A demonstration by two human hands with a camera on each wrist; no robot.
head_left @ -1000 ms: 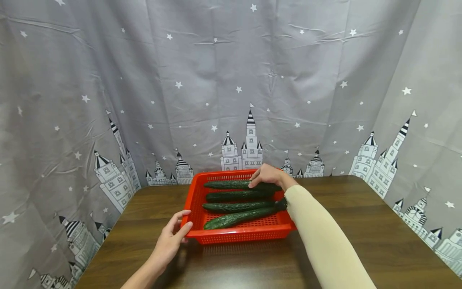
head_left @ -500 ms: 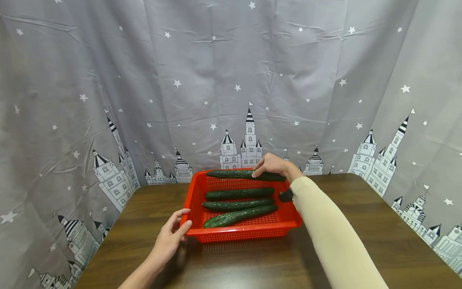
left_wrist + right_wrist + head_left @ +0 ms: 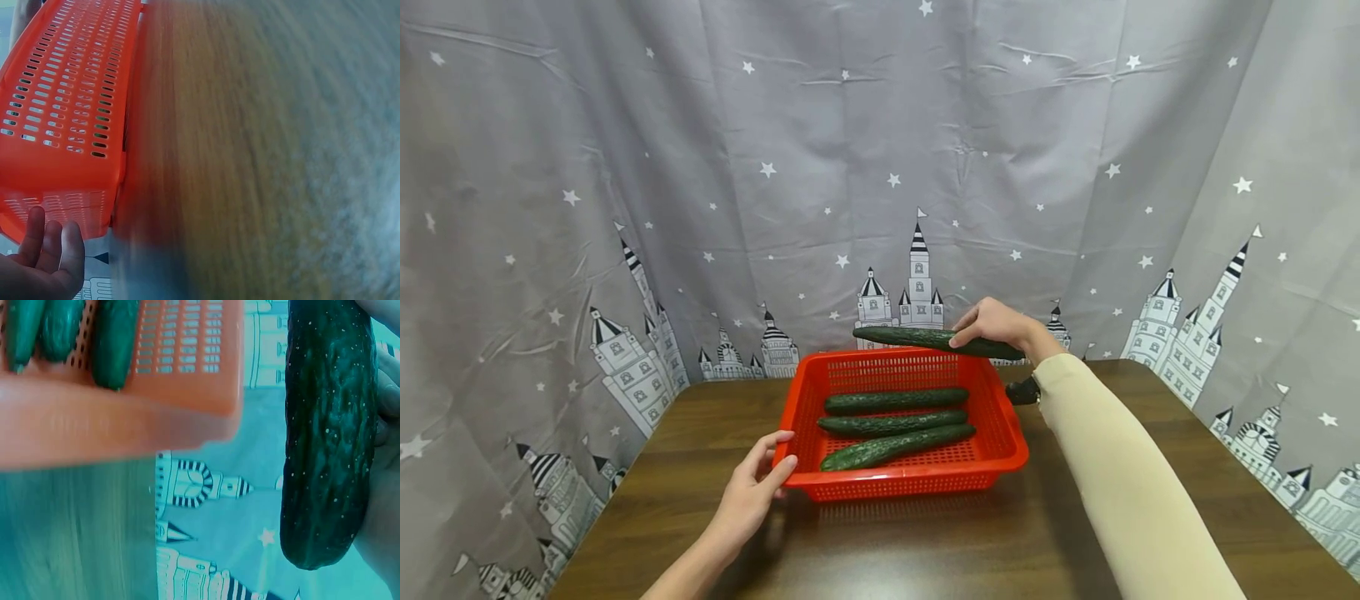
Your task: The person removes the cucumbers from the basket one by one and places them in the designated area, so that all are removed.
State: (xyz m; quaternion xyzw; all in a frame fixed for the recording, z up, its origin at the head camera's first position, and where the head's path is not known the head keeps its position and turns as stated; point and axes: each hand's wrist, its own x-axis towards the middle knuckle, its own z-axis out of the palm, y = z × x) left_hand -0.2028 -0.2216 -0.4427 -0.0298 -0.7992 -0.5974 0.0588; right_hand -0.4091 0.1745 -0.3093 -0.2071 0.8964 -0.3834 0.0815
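A dark green cucumber [image 3: 910, 336] is held in the air above the far side of the red plastic basket [image 3: 902, 482], with my right hand [image 3: 996, 325] gripping it from above. In the right wrist view that cucumber [image 3: 328, 437] looks large and bumpy, with fingers behind it. Three more cucumbers [image 3: 891, 426] lie side by side in the basket. My left hand [image 3: 748, 492] holds the basket's near left corner, thumb at the rim. In the left wrist view, several fingers of the left hand [image 3: 47, 256] lie against the basket's outer wall.
The basket stands on a brown wooden table [image 3: 1150, 467]. Behind the table hangs a grey curtain [image 3: 880, 183] printed with stars and castles. A dark band [image 3: 1024, 391] sits at the right wrist, close to the basket's right rim.
My right hand has lifted the farthest cucumber out of the basket, up and to the right. The left hand stays at the basket's corner, and the other cucumbers lie as before.
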